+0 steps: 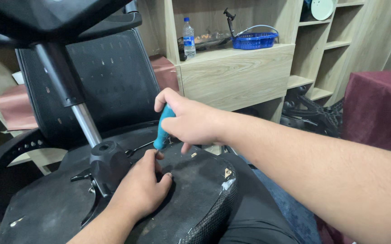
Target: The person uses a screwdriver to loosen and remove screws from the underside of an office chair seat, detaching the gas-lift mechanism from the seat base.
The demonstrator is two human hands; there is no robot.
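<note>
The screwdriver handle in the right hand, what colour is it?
Teal blue. The screwdriver handle shows in the head view, gripped by the right hand.

Light wood shelving (236,72) behind, open cubbies right (335,45). Blue basket (254,40) and water bottle (188,38) on ledge. Maroon cloth (376,108) far right.

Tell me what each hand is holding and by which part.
The right hand grips a screwdriver by its teal handle. The left hand holds nothing; it rests on the underside of the chair seat, fingertips by the tool's tip.
</note>
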